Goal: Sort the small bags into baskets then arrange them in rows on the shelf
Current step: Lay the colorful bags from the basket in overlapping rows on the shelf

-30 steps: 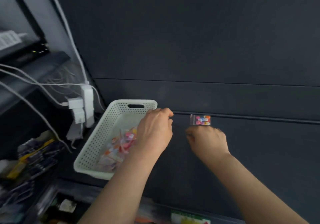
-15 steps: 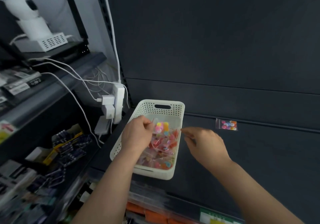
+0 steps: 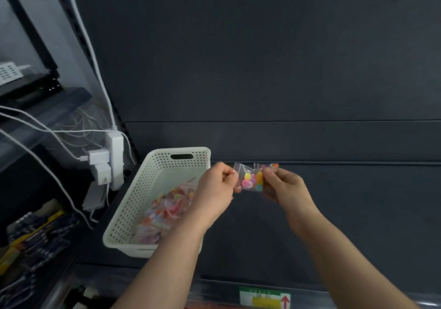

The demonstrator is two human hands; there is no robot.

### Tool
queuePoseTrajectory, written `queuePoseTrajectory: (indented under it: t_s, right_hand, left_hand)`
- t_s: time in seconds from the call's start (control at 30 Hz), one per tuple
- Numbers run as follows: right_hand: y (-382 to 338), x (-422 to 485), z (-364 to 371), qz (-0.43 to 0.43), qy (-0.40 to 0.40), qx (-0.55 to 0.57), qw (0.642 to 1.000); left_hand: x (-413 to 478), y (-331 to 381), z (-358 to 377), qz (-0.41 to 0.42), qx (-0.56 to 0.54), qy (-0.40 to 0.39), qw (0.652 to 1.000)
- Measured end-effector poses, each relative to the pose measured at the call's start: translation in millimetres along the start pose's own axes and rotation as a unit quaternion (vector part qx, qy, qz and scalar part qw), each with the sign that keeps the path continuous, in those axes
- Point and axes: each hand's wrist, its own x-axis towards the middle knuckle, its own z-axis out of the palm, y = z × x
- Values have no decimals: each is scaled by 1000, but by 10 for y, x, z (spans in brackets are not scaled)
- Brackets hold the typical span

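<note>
both hands are at the centre of the frame, holding one small bag [image 3: 249,181] between them. the left hand [image 3: 214,187] pinches its left edge with curled fingers, and the right hand [image 3: 285,187] pinches its right edge. the clear bag, with bright round pieces inside, hangs above the dark shelf [image 3: 358,213], just right of the white basket [image 3: 133,203] and close to the back ledge.

just behind the held bag, at the ledge, the corner of a second bag [image 3: 274,165] shows. it seems to lie on the shelf already, though most of it is hidden by the right hand.

the basket sits at the lower left of the shelf with a pile of bags [image 3: 164,206] heaped in its near end. judging from that, the sorting into this basket looks done and the arranging has barely begun. at most one bag is placed, one is on its way, and many are left to lay out. no full row exists yet.

a white power strip [image 3: 116,151] hangs at the left, and a price label [image 3: 265,298] sits on the shelf edge at the bottom.
</note>
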Motion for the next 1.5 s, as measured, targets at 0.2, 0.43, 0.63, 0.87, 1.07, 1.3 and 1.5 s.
queuePoseTrajectory:
  t_s: [0.2,0.43,0.63,0.87,1.07,1.3,1.5]
  right_hand:
    - [56,-51,-327,15,82,35,996]
    - [228,0,-569,45,42,-73,995]
    - [253,407,-562,4,99,-220,971]
    - [260,851,-508,-18,131,-273,953]
    - [332,910,-481,-25,138,-299,944]
    - [274,765,-512,-61,127,-336,931]
    - [122,472,-349,-118,70,-511,848]
  left_hand:
    - [14,48,404,-93,-113,-46,988]
    - [73,-114,656,-160,-97,-59,981]
    - [366,-205,841,-86,48,39,994]
    - [768,-202,1034,-74,139,83,984]
    - [838,-231,1089,-73,241,94,963]
    - [722,-87,957,-35,190,92,977]
    - [457,122,509,47,225,91,969]
